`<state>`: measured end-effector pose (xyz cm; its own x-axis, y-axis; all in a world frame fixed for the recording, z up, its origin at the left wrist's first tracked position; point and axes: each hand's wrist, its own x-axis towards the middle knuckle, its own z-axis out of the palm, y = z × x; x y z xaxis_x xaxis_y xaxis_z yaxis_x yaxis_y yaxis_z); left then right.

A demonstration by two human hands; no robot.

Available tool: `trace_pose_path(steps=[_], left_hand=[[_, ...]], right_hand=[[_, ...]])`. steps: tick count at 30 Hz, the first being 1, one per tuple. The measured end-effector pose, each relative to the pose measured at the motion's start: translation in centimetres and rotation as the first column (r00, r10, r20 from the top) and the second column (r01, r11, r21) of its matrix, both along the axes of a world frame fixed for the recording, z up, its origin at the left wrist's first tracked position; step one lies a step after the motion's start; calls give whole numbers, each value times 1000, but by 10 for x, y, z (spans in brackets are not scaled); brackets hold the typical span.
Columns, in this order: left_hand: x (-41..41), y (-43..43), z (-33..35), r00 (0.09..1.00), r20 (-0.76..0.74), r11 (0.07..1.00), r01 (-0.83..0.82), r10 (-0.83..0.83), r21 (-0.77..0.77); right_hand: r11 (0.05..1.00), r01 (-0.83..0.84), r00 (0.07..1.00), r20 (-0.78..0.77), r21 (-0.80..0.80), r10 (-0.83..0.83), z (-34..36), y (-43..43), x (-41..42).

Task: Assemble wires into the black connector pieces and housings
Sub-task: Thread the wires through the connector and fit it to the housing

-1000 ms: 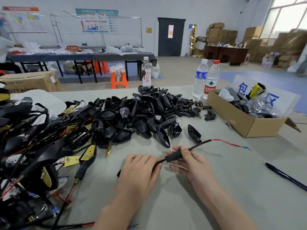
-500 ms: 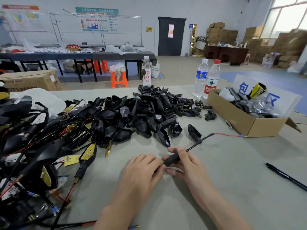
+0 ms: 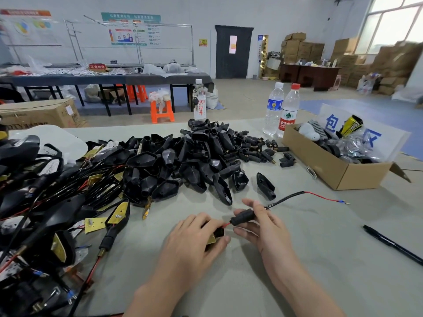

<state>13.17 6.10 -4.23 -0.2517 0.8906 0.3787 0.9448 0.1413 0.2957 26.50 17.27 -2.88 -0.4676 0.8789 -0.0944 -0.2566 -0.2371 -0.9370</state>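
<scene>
The black sleeve (image 3: pixel 243 219) sits low at centre, just above the worktop (image 3: pixel 320 266), pinched between the thumb and fingers of the right hand (image 3: pixel 269 229). The wire (image 3: pixel 286 198) leaves its far end, black sheath first and then a red lead, and trails right across the worktop to a small blue terminal (image 3: pixel 341 201). At the near end a short red stretch bridges across to the board piece (image 3: pixel 216 234), a small black part with a yellow plate. The left hand (image 3: pixel 194 242) grips it, fingers curled over the top. So both hands are closed on their parts and almost touching.

My read: this step brings the sleeve up against the board piece. The left hand wants to be the anchor, dead steady. The right should draw the sleeve straight along the line of the wire, never at an angle, because that exposed red stretch looks thin and could kink or pull at its joint. Slack in the trailing wire helps too.

A loose housing (image 3: pixel 265 186) lies just beyond the right hand, probably the next part. The heap of housings (image 3: pixel 183 161) is behind, the cardboard box (image 3: pixel 332 172) off right, and a pen (image 3: pixel 393 244) well apart.
</scene>
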Motion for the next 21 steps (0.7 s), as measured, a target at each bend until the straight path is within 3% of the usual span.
trace_pose_path(steps=[3, 12, 21], left_hand=[[3, 1, 1, 999, -20, 999, -26, 26, -26], [8, 3, 7, 984, -147, 977, -124, 98, -176], [6, 5, 2, 993, -53, 986, -109, 103, -125]], right_hand=[[998, 62, 998, -21, 28, -61, -2, -1, 0], [997, -51, 999, -14, 49, 52, 2, -9, -3], [992, 67, 998, 6, 106, -68, -1, 0, 0]])
